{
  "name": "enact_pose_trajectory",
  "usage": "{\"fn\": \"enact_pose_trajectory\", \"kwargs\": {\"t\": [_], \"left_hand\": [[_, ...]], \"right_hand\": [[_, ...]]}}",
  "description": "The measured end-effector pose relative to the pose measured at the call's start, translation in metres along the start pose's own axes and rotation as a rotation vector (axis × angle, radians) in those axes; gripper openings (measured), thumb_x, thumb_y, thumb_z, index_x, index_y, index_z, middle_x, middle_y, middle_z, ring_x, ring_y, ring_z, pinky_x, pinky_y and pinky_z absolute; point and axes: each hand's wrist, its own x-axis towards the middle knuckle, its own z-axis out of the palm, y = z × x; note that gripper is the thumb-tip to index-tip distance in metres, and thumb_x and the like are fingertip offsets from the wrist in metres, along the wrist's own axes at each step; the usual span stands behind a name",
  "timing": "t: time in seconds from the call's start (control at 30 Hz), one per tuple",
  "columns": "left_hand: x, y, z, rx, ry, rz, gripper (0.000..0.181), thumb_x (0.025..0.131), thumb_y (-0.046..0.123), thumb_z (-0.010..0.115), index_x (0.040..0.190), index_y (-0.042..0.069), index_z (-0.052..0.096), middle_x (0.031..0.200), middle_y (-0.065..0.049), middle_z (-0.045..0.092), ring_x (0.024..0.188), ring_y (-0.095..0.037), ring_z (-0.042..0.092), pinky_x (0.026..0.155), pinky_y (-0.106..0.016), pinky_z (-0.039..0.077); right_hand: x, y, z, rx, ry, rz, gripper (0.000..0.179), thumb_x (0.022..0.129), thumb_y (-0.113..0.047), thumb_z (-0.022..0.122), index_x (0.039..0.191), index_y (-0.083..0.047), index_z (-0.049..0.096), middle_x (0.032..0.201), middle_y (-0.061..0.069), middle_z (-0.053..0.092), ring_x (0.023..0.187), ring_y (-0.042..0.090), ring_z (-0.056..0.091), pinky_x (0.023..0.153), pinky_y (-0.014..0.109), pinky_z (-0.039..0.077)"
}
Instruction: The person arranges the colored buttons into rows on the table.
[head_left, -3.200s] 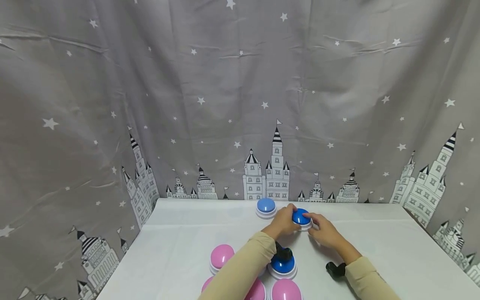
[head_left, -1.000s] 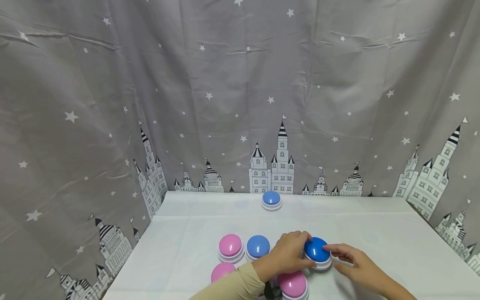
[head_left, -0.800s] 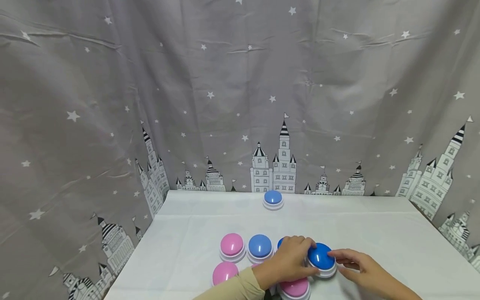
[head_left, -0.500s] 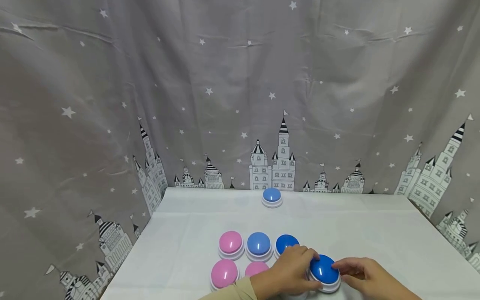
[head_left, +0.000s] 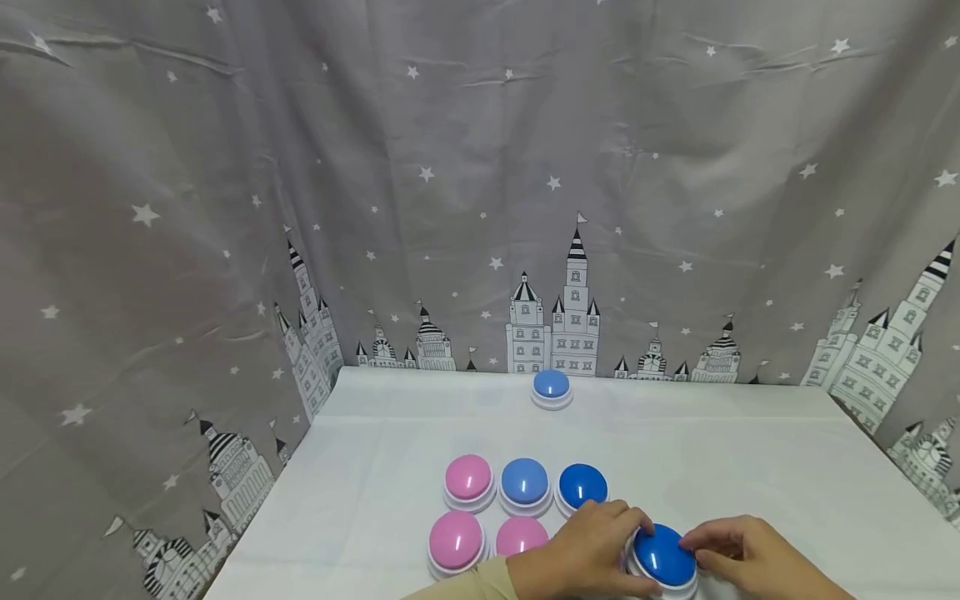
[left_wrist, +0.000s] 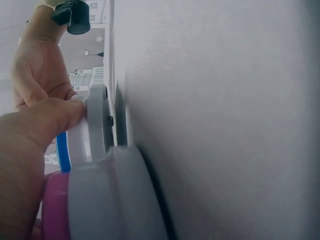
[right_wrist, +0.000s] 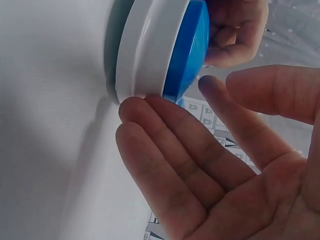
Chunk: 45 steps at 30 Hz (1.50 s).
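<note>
My left hand [head_left: 585,552] grips a dark blue push button [head_left: 664,553] with a white base, near the front of the table. In the left wrist view the thumb presses on the base [left_wrist: 80,135], whose underside shows feet and a narrow gap above the white cloth. My right hand [head_left: 753,557] is at the button's right side. Its fingers [right_wrist: 165,150] look fairly straight in the right wrist view, with tips against or very near the white base. The right thumb stands off the blue dome. Beside the left hand, a pink button [left_wrist: 55,207] shows in the left wrist view.
Left of the hands stand pink buttons [head_left: 468,477], a light blue button [head_left: 524,481] and a dark blue button [head_left: 582,485] in rows. Another light blue button [head_left: 551,384] sits at the table's back edge. A grey castle-print curtain [head_left: 450,208] hangs behind the table [head_left: 390,433].
The dark blue button has come from the back of the table toward the front, held by the left hand, with the right hand alongside. The view has tilted down a little.
</note>
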Motion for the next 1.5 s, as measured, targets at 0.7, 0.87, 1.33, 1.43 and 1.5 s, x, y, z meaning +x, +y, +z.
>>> {"fn": "enact_pose_trajectory", "kwargs": {"t": [0.7, 0.87, 1.33, 1.43, 1.5], "left_hand": [[0.0, -0.002, 0.002, 0.002, -0.064, 0.007, 0.048, 0.085, 0.06, 0.068, 0.125, 0.034, 0.06, 0.108, 0.016, 0.058, 0.094, 0.005, 0.047, 0.076, -0.012, 0.036], [0.001, -0.004, 0.003, 0.021, -0.068, 0.016, 0.049, 0.085, 0.061, 0.068, 0.124, 0.033, 0.057, 0.108, 0.017, 0.056, 0.094, 0.005, 0.046, 0.078, -0.012, 0.035], [0.001, -0.033, -0.029, -0.113, 0.121, -0.059, 0.034, 0.092, 0.039, 0.068, 0.117, 0.018, 0.062, 0.108, 0.008, 0.063, 0.097, 0.001, 0.054, 0.084, -0.011, 0.042], [0.004, -0.054, -0.04, -0.149, 0.185, -0.108, 0.03, 0.091, 0.033, 0.068, 0.115, 0.015, 0.063, 0.107, 0.003, 0.064, 0.097, -0.004, 0.057, 0.085, -0.014, 0.044], [0.006, -0.07, -0.048, -0.18, 0.2, -0.182, 0.029, 0.091, 0.031, 0.068, 0.114, 0.014, 0.063, 0.107, -0.001, 0.064, 0.095, -0.008, 0.059, 0.083, -0.018, 0.046]], "right_hand": [[0.006, 0.002, 0.006, -0.042, -0.01, -0.036, 0.024, 0.096, -0.01, 0.063, 0.115, 0.003, 0.071, 0.107, 0.011, 0.073, 0.087, 0.017, 0.069, 0.076, 0.028, 0.057], [0.008, -0.001, 0.005, -0.085, -0.027, -0.034, 0.022, 0.096, -0.012, 0.064, 0.113, -0.003, 0.074, 0.103, 0.003, 0.074, 0.088, 0.016, 0.069, 0.078, 0.03, 0.057], [0.073, -0.018, -0.015, -0.267, 0.072, -0.129, 0.019, 0.096, -0.014, 0.064, 0.111, -0.003, 0.071, 0.101, 0.007, 0.072, 0.09, 0.02, 0.067, 0.074, 0.023, 0.054], [0.1, -0.016, -0.017, -0.27, 0.108, -0.121, 0.021, 0.096, -0.012, 0.063, 0.113, -0.001, 0.069, 0.102, 0.008, 0.071, 0.092, 0.023, 0.066, 0.076, 0.025, 0.054], [0.118, -0.014, -0.017, -0.287, 0.14, -0.12, 0.021, 0.096, -0.011, 0.063, 0.113, -0.001, 0.068, 0.101, 0.008, 0.071, 0.093, 0.022, 0.065, 0.078, 0.029, 0.053]]}}
